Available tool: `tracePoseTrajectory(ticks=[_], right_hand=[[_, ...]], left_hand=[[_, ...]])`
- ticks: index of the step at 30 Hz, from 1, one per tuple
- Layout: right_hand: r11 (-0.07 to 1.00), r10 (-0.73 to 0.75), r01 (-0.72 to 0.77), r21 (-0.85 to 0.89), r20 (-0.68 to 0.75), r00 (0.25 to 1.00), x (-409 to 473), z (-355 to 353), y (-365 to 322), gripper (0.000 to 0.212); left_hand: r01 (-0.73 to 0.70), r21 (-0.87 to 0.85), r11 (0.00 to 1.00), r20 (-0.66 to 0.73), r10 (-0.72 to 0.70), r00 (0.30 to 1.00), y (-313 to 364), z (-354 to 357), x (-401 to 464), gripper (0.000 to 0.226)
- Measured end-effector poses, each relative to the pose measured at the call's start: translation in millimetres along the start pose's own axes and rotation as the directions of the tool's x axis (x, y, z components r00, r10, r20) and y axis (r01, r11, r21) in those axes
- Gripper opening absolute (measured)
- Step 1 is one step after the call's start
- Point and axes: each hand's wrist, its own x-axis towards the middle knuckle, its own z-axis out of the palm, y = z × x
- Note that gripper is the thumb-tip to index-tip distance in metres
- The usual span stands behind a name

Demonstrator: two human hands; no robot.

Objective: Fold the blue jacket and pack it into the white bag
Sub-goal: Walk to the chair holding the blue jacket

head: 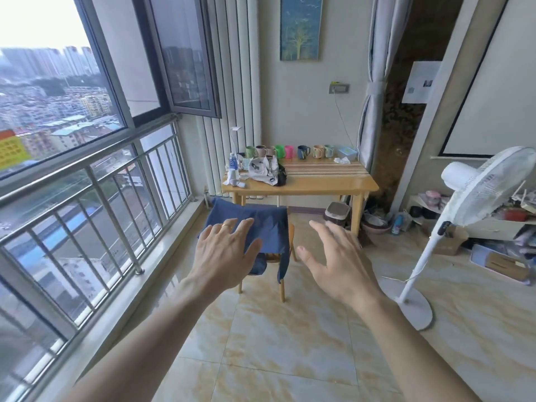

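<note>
Blue jacket draped over wooden chair, long axis left-right, sleeves hanging down front. White bag on table behind chair. My left hand, right hand spread wide, empty, in front of chair.

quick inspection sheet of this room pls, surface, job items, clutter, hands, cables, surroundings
surface: wooden table against the far wall, striped runner on its right part
job's things: blue jacket draped unfolded over a wooden chair in front of the table; white bag with dark print lying on the table's left part
clutter: row of coloured mugs along the table's back edge, water bottle, pale blue box, crumpled tissue
grippers: left hand and right hand both open, fingers spread, held out toward the jacket, no grip on anything
cables: thin cable hanging from the wall socket; fan cord on the floor
surroundings: white standing fan at right, small bin under the table, window railing at left
</note>
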Motion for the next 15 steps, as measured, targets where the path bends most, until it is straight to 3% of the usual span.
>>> tracePoseTrajectory(ticks=[4, 10, 15], right_hand=[[1.000, 0.014, -0.015, 0.016, 0.065, 0.998, 62.5, 58.9, 20.0, 0.061], [0.986, 0.163, -0.163, -0.021, 0.230, 0.960, 171.6, 138.2, 55.0, 0.063], [0.966, 0.253, -0.256, -0.024, 0.254, 0.933, 260.1, 174.4, 76.6, 0.063]], left_hand=[[0.062, -0.026, 0.998, 0.066, -0.060, 0.996, -34.6, 59.5, 63.2, 0.057], [0.138, -0.104, 0.985, 0.254, -0.108, 0.961, -86.1, 152.2, 179.7, 0.052], [0.132, -0.124, 0.983, 0.291, -0.091, 0.952, -113.0, 190.8, 276.2, 0.049]])
